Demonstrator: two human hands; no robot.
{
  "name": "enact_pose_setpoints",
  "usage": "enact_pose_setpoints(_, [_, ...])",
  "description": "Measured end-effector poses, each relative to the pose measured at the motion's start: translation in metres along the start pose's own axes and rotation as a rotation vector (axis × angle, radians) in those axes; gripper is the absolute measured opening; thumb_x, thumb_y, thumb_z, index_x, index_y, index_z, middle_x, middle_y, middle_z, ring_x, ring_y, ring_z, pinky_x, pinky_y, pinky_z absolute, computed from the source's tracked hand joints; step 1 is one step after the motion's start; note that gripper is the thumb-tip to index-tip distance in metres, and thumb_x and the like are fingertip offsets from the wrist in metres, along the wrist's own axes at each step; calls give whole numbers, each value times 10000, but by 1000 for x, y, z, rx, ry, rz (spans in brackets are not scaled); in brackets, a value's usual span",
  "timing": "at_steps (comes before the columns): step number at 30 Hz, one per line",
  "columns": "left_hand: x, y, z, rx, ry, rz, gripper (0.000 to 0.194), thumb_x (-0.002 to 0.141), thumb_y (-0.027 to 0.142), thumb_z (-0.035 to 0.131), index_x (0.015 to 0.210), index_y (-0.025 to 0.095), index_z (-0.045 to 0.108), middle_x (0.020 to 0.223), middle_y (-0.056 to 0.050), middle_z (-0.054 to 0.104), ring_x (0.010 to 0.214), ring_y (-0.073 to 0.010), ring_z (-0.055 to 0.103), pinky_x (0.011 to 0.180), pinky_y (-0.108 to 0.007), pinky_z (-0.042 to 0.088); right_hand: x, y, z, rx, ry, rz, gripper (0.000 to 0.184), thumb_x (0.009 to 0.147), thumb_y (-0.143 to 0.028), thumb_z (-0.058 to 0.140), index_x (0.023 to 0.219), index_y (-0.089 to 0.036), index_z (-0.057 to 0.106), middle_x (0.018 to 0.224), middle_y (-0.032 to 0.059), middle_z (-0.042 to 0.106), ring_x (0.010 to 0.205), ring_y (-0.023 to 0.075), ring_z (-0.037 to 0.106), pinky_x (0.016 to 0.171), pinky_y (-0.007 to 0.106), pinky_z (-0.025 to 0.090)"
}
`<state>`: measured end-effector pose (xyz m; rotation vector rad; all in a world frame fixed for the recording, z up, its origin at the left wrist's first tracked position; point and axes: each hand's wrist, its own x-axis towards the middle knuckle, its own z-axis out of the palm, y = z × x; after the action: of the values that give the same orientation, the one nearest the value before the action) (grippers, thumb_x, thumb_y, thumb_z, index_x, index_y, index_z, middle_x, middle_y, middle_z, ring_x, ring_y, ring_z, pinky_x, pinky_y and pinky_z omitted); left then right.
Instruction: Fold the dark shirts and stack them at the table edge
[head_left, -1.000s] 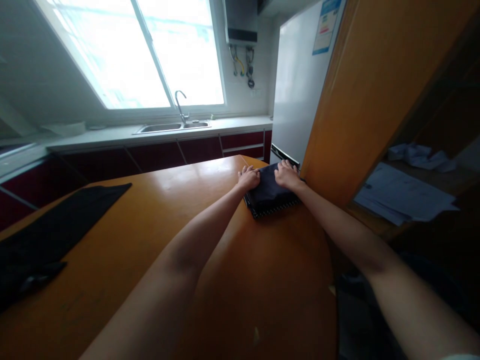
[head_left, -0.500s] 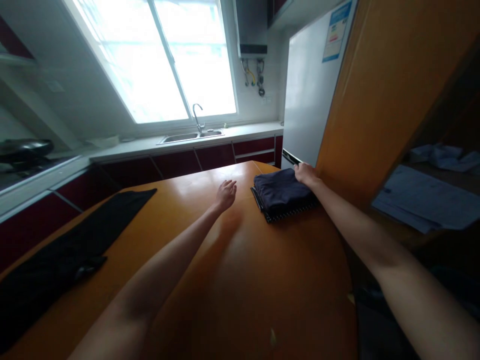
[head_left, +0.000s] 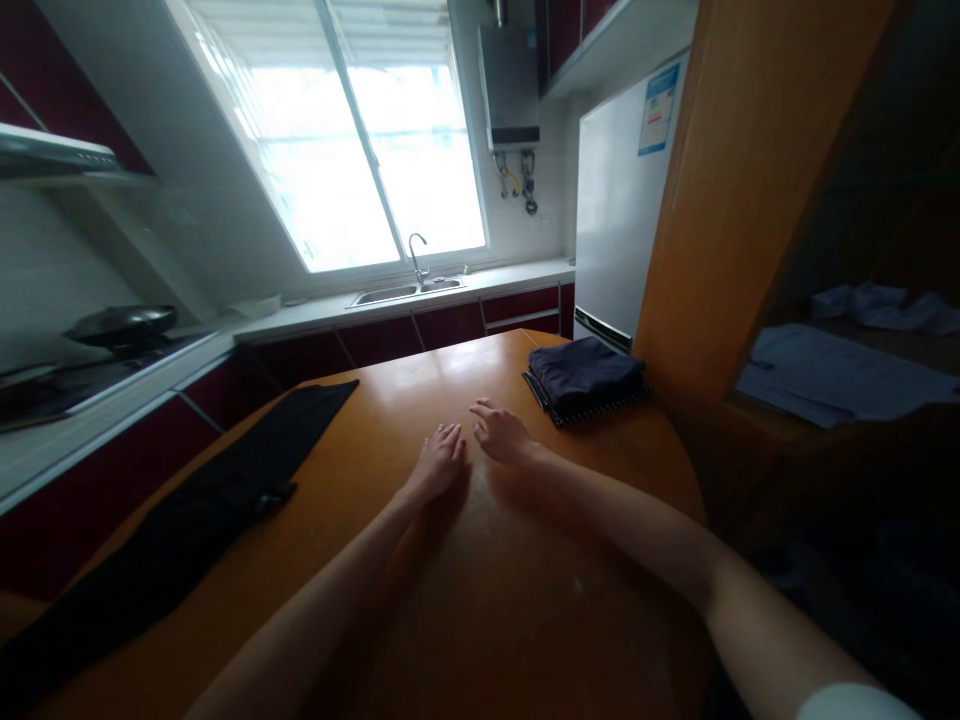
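My left hand (head_left: 438, 458) and my right hand (head_left: 500, 431) hover side by side just over the orange table (head_left: 495, 600), fingers stretched out, holding nothing. A folded dark blue cloth (head_left: 586, 370) lies on a black spiral notebook (head_left: 592, 409) at the table's far right corner, a short way beyond my right hand. A long black garment (head_left: 187, 520) lies stretched along the table's left side, left of my left hand.
An orange cabinet side (head_left: 720, 200) rises right of the folded cloth, with papers (head_left: 832, 375) on a shelf behind it. A white fridge (head_left: 619, 200) stands beyond. A counter with a sink (head_left: 405, 292) runs under the window; a pan (head_left: 120, 322) sits at left.
Both hands have left the folded cloth and drawn back toward the table's middle, now close together and open. The view has tilted up and to the left.
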<state>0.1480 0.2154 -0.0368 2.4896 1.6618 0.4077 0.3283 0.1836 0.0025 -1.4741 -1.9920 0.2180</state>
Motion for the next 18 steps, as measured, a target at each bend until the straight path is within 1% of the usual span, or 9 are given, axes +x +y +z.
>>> enact_pose_setpoints(2, [-17, 0, -1, 21, -16, -3, 551, 1051, 366, 252, 1502, 131, 464, 1594, -141, 408, 1513, -301, 298, 1219, -525, 251, -8, -3, 19, -15, -65, 86, 493, 979, -320, 452, 1432, -158, 554, 1546, 119, 482, 1425, 212, 430, 1178, 328, 312])
enact_pose_setpoints(4, [-30, 0, 1, 52, -25, -3, 536, 1046, 363, 274, 1506, 164, 464, 1605, -124, 393, 1516, -295, 293, 1223, -525, 237, -16, -3, 32, -59, -124, 147, 523, 988, -351, 441, 1460, -140, 526, 1583, 140, 429, 1482, 233, 348, 1217, 381, 241])
enact_pose_setpoints(6, [-36, 2, 3, 75, -32, 3, 531, 1041, 376, 299, 1516, 196, 454, 1623, -112, 361, 1521, -300, 280, 1223, -541, 221, -24, -2, 39, -116, -191, 150, 567, 997, -409, 427, 1491, -139, 489, 1621, 155, 357, 1521, 265, 266, 1238, 452, 164])
enact_pose_setpoints(8, [-38, 3, 5, 84, -38, 23, 538, 1039, 394, 310, 1527, 212, 443, 1635, -107, 335, 1525, -316, 266, 1219, -569, 207, -31, 0, 41, -158, -250, 107, 610, 1006, -479, 394, 1527, -166, 445, 1648, 149, 298, 1541, 281, 205, 1239, 500, 113])
enact_pose_setpoints(10, [-38, 5, 5, 79, -43, 36, 538, 1037, 394, 309, 1533, 230, 440, 1637, -98, 331, 1523, -333, 264, 1210, -595, 208, -34, 0, 39, -173, -284, 69, 637, 1012, -524, 354, 1554, -193, 403, 1661, 139, 267, 1548, 273, 182, 1237, 505, 105])
enact_pose_setpoints(14, [-38, 6, 1, 72, -60, 66, 536, 1035, 390, 310, 1539, 259, 436, 1636, -81, 336, 1525, -337, 258, 1209, -600, 203, -36, 1, 32, -189, -305, 65, 645, 1013, -534, 346, 1565, -202, 385, 1664, 137, 259, 1551, 262, 172, 1236, 490, 113])
enact_pose_setpoints(18, [-42, 7, -3, 50, -72, 105, 540, 1039, 407, 317, 1556, 281, 405, 1639, -67, 332, 1527, -332, 254, 1214, -589, 196, -37, 1, 30, -182, -323, 43, 631, 1017, -526, 350, 1559, -206, 394, 1665, 138, 255, 1551, 264, 172, 1234, 513, 99])
